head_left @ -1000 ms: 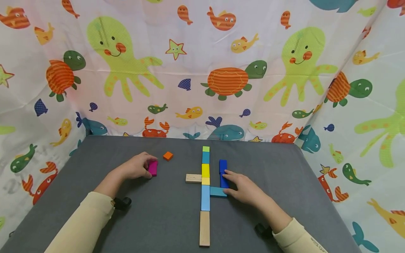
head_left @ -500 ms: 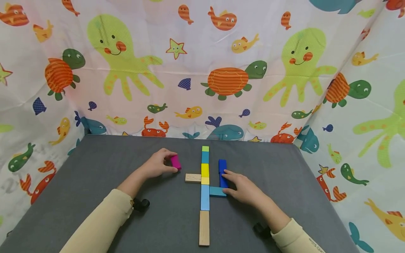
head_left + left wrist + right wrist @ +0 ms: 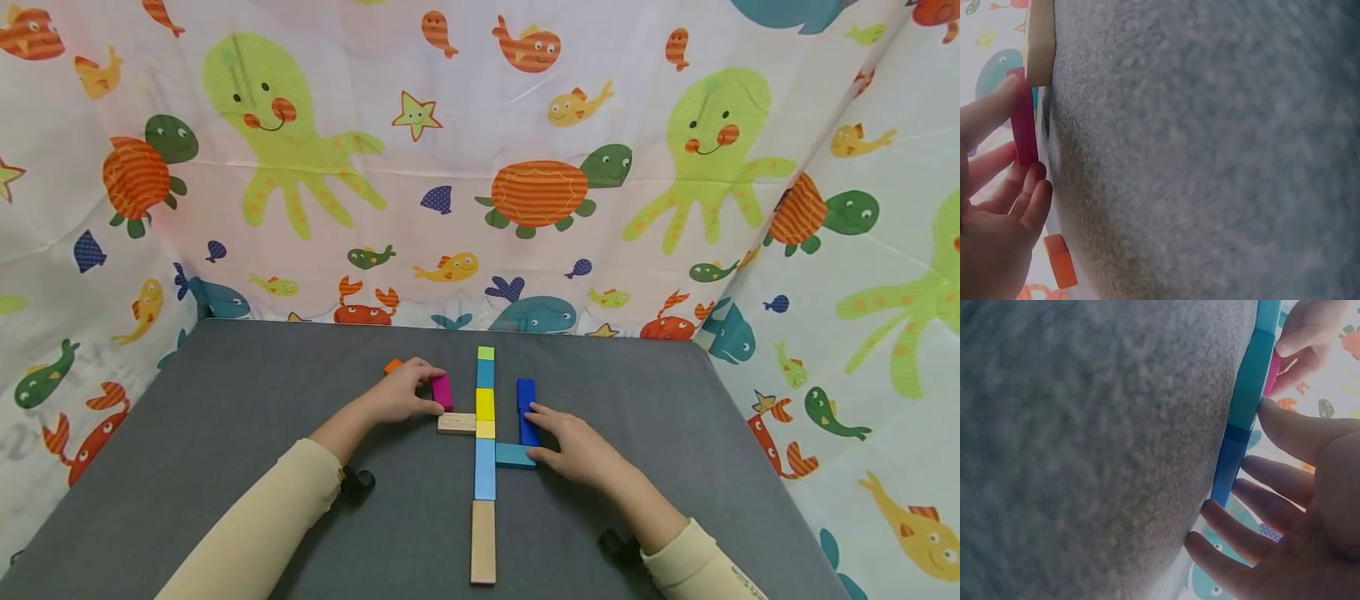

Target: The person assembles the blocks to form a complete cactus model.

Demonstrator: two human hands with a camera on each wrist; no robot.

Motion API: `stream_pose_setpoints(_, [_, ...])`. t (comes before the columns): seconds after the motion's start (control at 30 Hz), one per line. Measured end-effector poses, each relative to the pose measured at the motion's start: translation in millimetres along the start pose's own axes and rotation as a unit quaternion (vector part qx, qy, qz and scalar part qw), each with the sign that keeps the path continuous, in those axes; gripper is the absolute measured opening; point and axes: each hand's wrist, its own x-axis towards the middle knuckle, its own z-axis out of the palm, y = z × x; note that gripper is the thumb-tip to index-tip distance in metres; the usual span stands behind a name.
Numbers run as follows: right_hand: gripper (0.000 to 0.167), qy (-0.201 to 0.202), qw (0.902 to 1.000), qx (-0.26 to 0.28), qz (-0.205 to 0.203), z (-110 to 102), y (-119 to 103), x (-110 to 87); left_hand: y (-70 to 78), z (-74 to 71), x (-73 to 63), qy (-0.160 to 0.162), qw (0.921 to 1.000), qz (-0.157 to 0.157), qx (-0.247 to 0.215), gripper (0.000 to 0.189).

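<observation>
My left hand [image 3: 401, 392] pinches a magenta block [image 3: 442, 392] between thumb and fingers, just behind the bare wooden block [image 3: 456, 424] that juts left from the row. In the left wrist view the thumb presses one end of the magenta block [image 3: 1024, 122], close to the wooden block [image 3: 1040, 50]. My right hand [image 3: 581, 446] rests with loosely extended fingers at the right side. Its fingertips touch or nearly touch the dark blue blocks [image 3: 527, 408], while the thumb lies at the outer end of the teal block [image 3: 514, 455]. That teal block juts right from the row.
A straight row of blocks runs away from me: wooden [image 3: 483, 542], light blue [image 3: 485, 469], yellow [image 3: 485, 404], teal [image 3: 486, 373] and green [image 3: 486, 353]. An orange block [image 3: 392, 365] lies partly hidden behind the left hand. A patterned curtain [image 3: 450, 125] borders the grey table [image 3: 405, 517].
My left hand has carried the magenta block rightward, from beside the orange block to just behind the left wooden block. The right hand has stayed in place.
</observation>
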Motion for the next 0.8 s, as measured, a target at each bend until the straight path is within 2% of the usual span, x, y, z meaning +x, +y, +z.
stream_pose_setpoints(0.27, [0.060, 0.000, 1.0000, -0.001, 0.000, -1, -1, 0.1, 5.1, 2.3, 1.9, -0.018, 0.9996, 0.007, 0.020, 0.064])
stream_pose_setpoints(0.4, [0.060, -0.001, 1.0000, 0.000, -0.002, -1, -1, -0.1, 5.9, 1.6, 1.8, -0.023, 0.9994, 0.000, 0.027, 0.062])
stream_pose_setpoints(0.57, [0.061, -0.004, 1.0000, -0.001, 0.002, -2, 0, -0.3, 5.3, -0.6, -0.2, -0.028, 0.9995, 0.010, 0.008, 0.059])
stream_pose_setpoints(0.67, [0.061, -0.006, 1.0000, 0.000, 0.000, -2, 1, -0.3, 1.7, -3.6, -2.1, -0.008, 0.9995, 0.031, -0.002, 0.054])
stream_pose_setpoints(0.8, [0.060, -0.004, 0.9999, 0.003, -0.011, -2, 1, 0.0, -8.3, -10.2, -4.3, 0.054, 0.9967, 0.060, 0.011, 0.047])
